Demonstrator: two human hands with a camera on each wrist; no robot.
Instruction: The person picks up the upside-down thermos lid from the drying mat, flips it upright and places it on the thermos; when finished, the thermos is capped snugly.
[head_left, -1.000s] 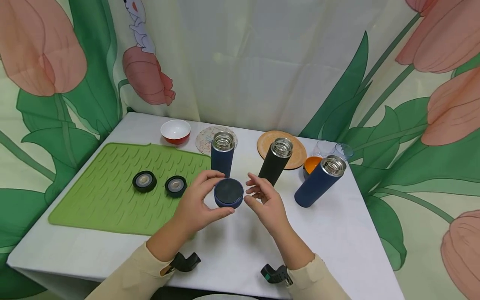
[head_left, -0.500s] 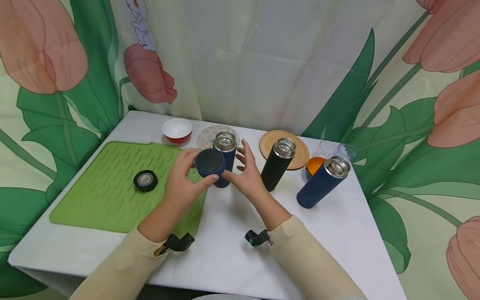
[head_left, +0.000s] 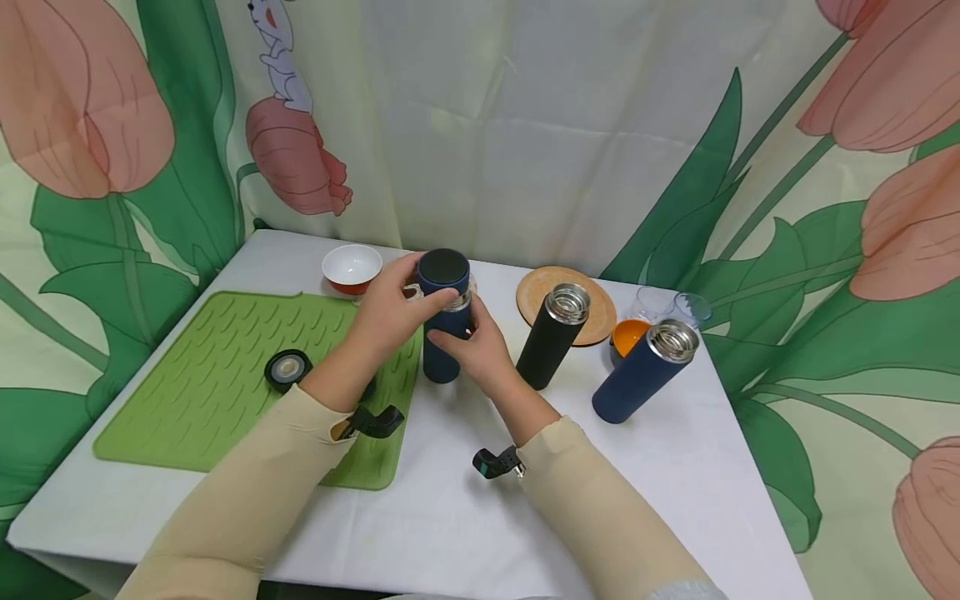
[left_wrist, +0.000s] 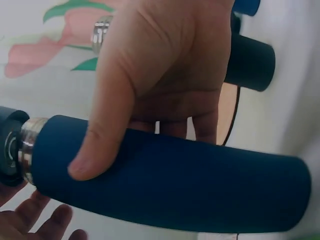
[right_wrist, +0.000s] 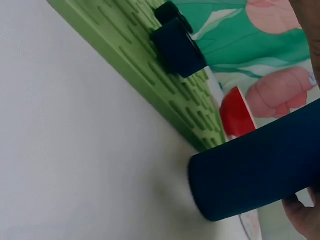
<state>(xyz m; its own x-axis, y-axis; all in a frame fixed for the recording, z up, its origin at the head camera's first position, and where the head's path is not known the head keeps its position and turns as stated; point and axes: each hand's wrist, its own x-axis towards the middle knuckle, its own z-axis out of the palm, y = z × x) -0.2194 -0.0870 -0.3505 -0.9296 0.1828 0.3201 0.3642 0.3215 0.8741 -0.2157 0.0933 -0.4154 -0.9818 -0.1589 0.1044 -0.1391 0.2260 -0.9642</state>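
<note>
In the head view my left hand holds a round dark-topped lid at the mouth of a navy thermos bottle. My right hand grips that bottle's upper part, thumb across its near side. The left wrist view shows the lid at the bottle's steel neck, slightly askew; whether it is seated I cannot tell. Left-hand fingers spread below the lid there. An open black thermos and another open navy thermos stand to the right.
A green drying mat lies at left, bearing a black-rimmed lid; a navy lid there is mostly hidden by my left arm in the head view. Behind are a red-and-white bowl, wooden plate, orange bowl and clear glasses.
The lid has gone from in front of the bottle, up and away, to its mouth. My right hand, earlier loose beside the lid, has come to grip the navy bottle.
</note>
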